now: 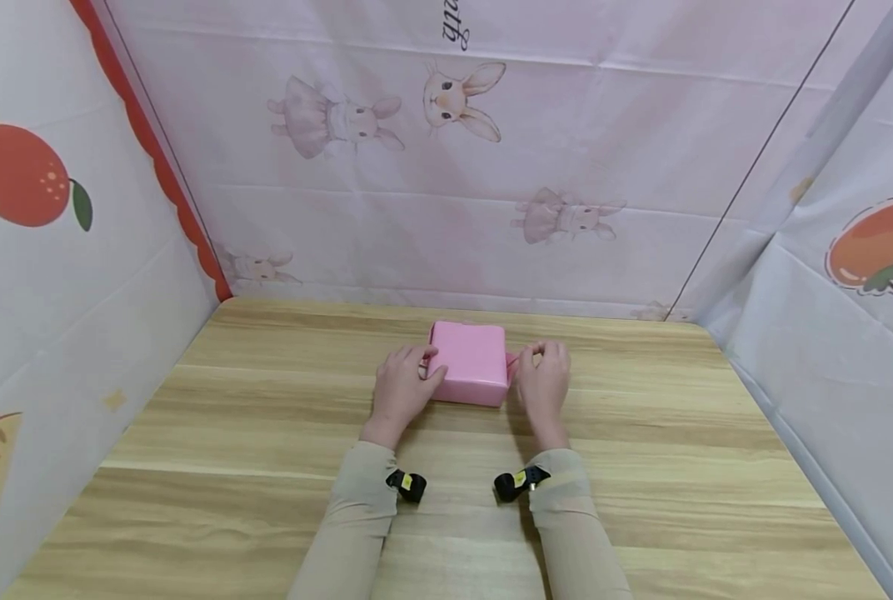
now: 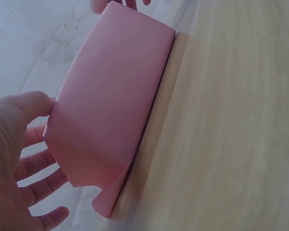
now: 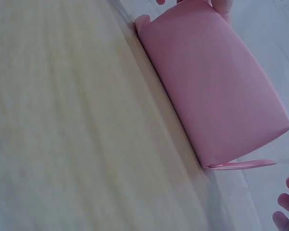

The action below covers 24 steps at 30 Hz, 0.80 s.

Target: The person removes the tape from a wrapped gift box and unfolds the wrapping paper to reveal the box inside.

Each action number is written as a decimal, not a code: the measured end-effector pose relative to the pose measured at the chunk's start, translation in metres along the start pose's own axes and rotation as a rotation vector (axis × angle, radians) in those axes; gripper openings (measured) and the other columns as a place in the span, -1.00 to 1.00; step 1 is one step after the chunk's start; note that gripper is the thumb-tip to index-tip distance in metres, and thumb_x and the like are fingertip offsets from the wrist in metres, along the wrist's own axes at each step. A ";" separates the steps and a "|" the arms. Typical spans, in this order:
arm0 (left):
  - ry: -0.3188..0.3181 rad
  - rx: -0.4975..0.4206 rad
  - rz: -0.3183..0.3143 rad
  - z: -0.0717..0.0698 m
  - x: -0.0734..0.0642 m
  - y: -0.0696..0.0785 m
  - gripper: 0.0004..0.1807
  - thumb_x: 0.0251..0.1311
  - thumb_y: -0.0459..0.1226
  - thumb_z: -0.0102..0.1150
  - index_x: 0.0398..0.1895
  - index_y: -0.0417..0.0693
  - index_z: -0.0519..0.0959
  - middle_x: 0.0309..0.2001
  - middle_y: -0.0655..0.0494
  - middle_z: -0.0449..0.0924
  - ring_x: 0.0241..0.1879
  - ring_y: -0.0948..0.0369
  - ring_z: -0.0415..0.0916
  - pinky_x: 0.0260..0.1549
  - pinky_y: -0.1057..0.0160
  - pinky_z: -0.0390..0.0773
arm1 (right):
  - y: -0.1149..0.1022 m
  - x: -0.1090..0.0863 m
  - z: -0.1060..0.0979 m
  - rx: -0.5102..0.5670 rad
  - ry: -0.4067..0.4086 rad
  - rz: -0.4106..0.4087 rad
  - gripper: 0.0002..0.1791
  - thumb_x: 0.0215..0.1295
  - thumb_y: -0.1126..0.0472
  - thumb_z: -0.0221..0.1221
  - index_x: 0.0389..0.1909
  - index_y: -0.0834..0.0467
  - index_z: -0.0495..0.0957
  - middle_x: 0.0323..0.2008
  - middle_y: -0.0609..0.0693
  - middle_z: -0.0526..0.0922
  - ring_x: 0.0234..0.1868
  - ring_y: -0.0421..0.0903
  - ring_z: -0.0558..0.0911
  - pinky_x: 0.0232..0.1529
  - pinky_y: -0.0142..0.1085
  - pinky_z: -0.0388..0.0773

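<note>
Pink box (image 1: 467, 358) sits on the table (image 1: 656, 467), its inside hidden; left hand (image 1: 401, 387) touches its left end, fingers spread; right hand (image 1: 546, 379), cut off in its wrist view, pinches a barely discernible strip (image 3: 284, 161) at the flap's (image 3: 243, 165) tip.

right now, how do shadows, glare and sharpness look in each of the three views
Head: light mostly even, pale shine along the near top edge of the pink-wrapped box, soft shadow beside the right sleeve; left wrist: hazy, wood-grain tabletop blurred; right wrist: bluish and soft, pale strip by the right hand too faint to identify.
</note>
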<state>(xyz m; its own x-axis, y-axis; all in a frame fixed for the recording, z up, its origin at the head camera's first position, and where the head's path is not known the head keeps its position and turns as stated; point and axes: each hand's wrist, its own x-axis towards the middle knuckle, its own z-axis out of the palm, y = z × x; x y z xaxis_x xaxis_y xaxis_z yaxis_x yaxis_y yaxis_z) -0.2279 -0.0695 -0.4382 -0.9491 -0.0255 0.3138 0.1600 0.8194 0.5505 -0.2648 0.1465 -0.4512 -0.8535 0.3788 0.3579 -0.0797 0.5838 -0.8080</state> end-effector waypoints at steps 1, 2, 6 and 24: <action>-0.001 -0.005 -0.003 0.000 0.000 0.000 -0.55 0.22 0.05 0.22 0.09 0.06 0.60 0.06 0.04 0.62 0.13 -0.01 0.50 0.17 -0.10 0.43 | 0.000 0.000 0.000 0.001 0.000 -0.002 -0.80 0.29 0.19 0.06 -0.33 0.28 0.50 -0.20 0.17 0.50 -0.08 0.13 0.46 0.00 -0.01 0.43; -0.004 -0.012 -0.006 0.000 0.000 -0.001 -0.54 0.22 0.05 0.21 0.10 0.05 0.59 0.06 0.04 0.62 0.14 -0.01 0.50 0.16 -0.10 0.43 | 0.001 0.000 0.001 0.002 0.001 -0.003 -0.80 0.29 0.19 0.06 -0.32 0.28 0.50 -0.20 0.17 0.50 -0.08 0.12 0.46 0.00 -0.01 0.43; -0.016 -0.045 -0.024 0.000 0.001 -0.002 -0.49 0.21 0.06 0.22 0.14 0.03 0.57 0.08 0.01 0.60 0.16 -0.03 0.47 0.15 -0.12 0.43 | 0.001 0.000 0.002 -0.001 0.008 -0.010 -0.79 0.32 0.19 0.04 -0.31 0.29 0.51 -0.20 0.18 0.50 -0.08 0.12 0.47 -0.01 -0.02 0.45; -0.221 -0.067 0.020 -0.010 0.023 -0.016 -0.19 0.12 0.20 0.25 0.40 0.07 0.34 0.38 -0.06 0.32 0.42 -0.13 0.14 0.35 -0.26 0.15 | -0.005 0.008 -0.005 0.011 -0.166 -0.049 -0.68 0.36 0.14 0.11 -0.03 0.29 0.51 0.05 0.24 0.50 0.17 0.17 0.43 0.26 0.03 0.36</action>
<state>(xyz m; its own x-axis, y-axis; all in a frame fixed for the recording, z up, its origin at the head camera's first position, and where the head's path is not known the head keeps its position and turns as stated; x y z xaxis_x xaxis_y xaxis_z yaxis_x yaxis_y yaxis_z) -0.2496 -0.0890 -0.4326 -0.9807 0.1224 0.1527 0.1903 0.7785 0.5981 -0.2692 0.1499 -0.4418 -0.9216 0.2263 0.3154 -0.1278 0.5904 -0.7970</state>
